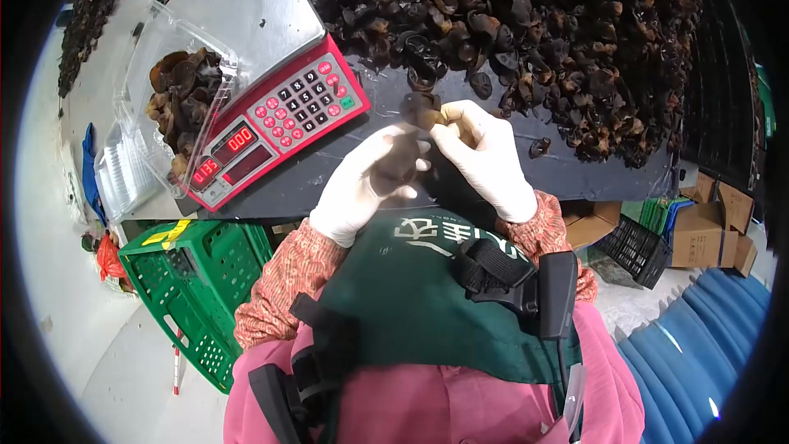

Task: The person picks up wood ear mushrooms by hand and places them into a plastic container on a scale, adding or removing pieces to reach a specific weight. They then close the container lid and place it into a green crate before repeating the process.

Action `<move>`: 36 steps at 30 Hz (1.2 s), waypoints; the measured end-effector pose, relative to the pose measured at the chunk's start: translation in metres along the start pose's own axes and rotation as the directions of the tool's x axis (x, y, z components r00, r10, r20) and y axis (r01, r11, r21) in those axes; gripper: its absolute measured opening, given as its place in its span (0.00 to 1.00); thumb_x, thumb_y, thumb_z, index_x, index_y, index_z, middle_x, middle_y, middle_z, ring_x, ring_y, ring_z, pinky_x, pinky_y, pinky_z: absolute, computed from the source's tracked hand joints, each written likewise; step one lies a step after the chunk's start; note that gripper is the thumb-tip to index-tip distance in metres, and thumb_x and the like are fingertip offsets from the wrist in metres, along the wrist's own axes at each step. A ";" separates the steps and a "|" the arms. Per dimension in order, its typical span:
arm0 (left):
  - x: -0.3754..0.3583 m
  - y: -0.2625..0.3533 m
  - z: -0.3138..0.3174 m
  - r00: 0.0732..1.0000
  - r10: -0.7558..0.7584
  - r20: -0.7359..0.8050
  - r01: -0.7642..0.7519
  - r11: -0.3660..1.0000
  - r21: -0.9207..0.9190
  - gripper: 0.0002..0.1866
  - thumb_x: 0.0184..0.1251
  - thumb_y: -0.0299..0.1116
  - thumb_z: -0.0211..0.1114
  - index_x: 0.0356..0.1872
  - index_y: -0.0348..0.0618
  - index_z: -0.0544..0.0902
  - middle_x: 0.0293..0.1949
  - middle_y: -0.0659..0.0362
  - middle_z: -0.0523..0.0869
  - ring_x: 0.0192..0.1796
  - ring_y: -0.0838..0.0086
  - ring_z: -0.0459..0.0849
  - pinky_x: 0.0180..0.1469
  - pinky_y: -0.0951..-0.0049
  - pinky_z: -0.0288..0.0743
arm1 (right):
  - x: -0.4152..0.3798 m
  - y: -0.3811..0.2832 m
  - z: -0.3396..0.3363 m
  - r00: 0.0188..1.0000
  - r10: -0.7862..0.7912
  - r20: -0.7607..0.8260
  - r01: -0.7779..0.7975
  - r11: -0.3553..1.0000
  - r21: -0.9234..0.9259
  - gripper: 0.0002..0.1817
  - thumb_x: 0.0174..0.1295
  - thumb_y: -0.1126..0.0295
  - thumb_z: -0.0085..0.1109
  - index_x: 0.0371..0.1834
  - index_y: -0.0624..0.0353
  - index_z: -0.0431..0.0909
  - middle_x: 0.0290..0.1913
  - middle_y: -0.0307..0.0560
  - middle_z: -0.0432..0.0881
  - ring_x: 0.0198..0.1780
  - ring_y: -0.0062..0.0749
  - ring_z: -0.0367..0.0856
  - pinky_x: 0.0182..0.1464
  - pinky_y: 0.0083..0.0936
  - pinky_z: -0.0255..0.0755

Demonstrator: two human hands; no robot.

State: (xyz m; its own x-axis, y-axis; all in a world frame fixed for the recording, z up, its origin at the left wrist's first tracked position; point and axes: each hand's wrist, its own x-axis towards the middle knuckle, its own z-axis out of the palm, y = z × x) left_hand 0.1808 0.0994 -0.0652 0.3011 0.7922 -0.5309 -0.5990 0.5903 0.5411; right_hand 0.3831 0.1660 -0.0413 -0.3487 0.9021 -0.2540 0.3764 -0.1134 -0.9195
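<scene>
Over the near edge of the table, both of my hands wear white gloves. Dark brown wood ear mushroom (397,160) lies in the curled fingers of my left hand (349,189), slightly blurred. My right hand (486,156) pinches another wood ear piece (422,108) between thumb and fingertips, close to the left fingers. Just beyond them spreads a large heap of wood ears (567,41). To the left is a red electronic scale (349,82) with lit digits. A clear plastic box (223,66) holding wood ears (185,90) stands beside its display, lid side raised.
Stacked clear trays (127,177) stand at the table's left edge. Below them is a green crate (209,259). At right are cardboard boxes (699,234), a black crate (633,251) and blue corrugated material (699,353). A single wood ear (539,147) lies near my right hand.
</scene>
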 end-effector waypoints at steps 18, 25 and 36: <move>0.011 -0.018 -0.012 0.991 -0.110 0.076 0.121 0.978 -0.167 0.19 0.80 0.41 0.59 0.61 0.40 0.81 0.61 0.46 0.85 0.59 0.57 0.86 0.47 0.62 0.83 | -0.137 0.030 -0.133 0.954 -0.090 -0.284 -0.207 0.488 -0.848 0.13 0.62 0.69 0.69 0.49 0.56 0.85 0.36 0.47 0.84 0.33 0.40 0.86 0.37 0.32 0.78; 0.003 -0.018 -0.001 0.983 -0.141 0.119 0.160 0.972 -0.174 0.19 0.82 0.42 0.57 0.60 0.39 0.82 0.60 0.49 0.86 0.57 0.59 0.87 0.49 0.63 0.82 | -0.056 0.037 -0.027 0.899 -0.414 -0.140 0.188 0.656 -0.731 0.16 0.63 0.62 0.69 0.53 0.52 0.83 0.36 0.45 0.81 0.35 0.41 0.82 0.39 0.34 0.76; 0.006 -0.027 0.010 0.943 -0.331 -0.024 0.313 0.911 -0.268 0.29 0.84 0.54 0.49 0.68 0.42 0.79 0.63 0.54 0.84 0.63 0.65 0.83 0.54 0.59 0.84 | -0.056 -0.004 -0.006 0.852 -0.522 0.033 0.490 0.775 -0.399 0.15 0.65 0.59 0.64 0.50 0.53 0.84 0.34 0.46 0.82 0.35 0.42 0.84 0.39 0.36 0.76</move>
State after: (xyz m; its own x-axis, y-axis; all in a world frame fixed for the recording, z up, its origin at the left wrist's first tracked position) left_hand 0.2060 0.0896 -0.0762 0.4642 0.5483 -0.6956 -0.6505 0.7441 0.1524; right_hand 0.4057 0.1186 -0.0216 -0.5221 0.8142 0.2539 0.4632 0.5207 -0.7171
